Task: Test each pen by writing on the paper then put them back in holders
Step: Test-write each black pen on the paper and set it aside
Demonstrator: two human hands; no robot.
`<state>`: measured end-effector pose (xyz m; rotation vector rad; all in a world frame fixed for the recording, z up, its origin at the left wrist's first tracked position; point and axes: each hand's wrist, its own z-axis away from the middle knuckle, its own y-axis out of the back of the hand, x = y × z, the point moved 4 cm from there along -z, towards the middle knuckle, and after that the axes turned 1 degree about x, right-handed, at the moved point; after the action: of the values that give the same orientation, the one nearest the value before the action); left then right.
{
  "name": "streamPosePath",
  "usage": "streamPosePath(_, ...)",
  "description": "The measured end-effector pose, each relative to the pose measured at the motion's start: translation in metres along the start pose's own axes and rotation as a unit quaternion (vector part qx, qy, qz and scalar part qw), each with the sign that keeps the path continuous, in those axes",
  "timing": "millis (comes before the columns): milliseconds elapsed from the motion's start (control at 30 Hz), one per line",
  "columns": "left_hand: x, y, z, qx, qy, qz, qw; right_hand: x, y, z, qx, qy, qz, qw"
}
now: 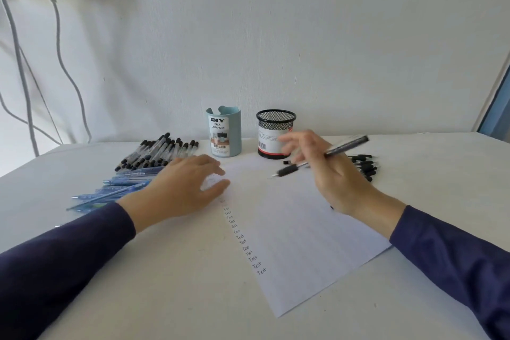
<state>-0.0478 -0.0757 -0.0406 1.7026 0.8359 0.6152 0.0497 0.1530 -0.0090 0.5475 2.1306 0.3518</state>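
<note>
A pen [321, 158] is gripped in the right hand [335, 178] above the paper [298, 243], whose far corner is covered by the flat, straight-fingered left hand [185, 188].

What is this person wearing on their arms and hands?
Both arms are covered by long, plain, dark navy sleeves, the left sleeve and the right sleeve, each ending at the wrist. The left hand and the right hand are bare: no gloves, rings or watch show.
</note>
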Motion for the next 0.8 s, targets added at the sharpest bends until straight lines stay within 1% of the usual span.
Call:
streamPosePath(100,0.017,-0.010,0.010,-0.028,0.008,-0.007,1.000,-0.006,-0.009,0.008,-0.065,-0.111,-0.077,0.989)
streamPosePath(167,0.017,-0.014,0.012,-0.040,0.013,0.009,0.999,-0.007,-0.022,0.017,-0.116,-0.156,-0.117,0.974)
streamPosePath(233,0.016,-0.015,0.013,-0.044,0.018,0.023,0.999,-0.010,-0.034,0.024,-0.161,-0.181,-0.128,0.962)
streamPosePath(333,0.015,-0.018,0.012,-0.048,0.024,0.028,0.998,-0.021,-0.044,0.034,-0.177,-0.187,-0.098,0.961)
streamPosePath(467,0.015,-0.019,0.012,-0.055,0.023,0.037,0.998,-0.028,-0.052,0.049,-0.143,-0.183,-0.089,0.969)
streamPosePath(567,0.015,-0.019,0.012,-0.051,0.021,0.041,0.998,-0.029,-0.061,0.058,-0.152,-0.186,-0.076,0.968)
streamPosePath(667,0.014,-0.021,0.011,-0.039,0.016,0.038,0.998,-0.030,-0.065,0.061,-0.170,-0.195,-0.084,0.962)
streamPosePath(800,0.012,-0.022,0.012,-0.035,0.014,0.039,0.999,-0.030,-0.067,0.061,-0.172,-0.188,-0.080,0.964)
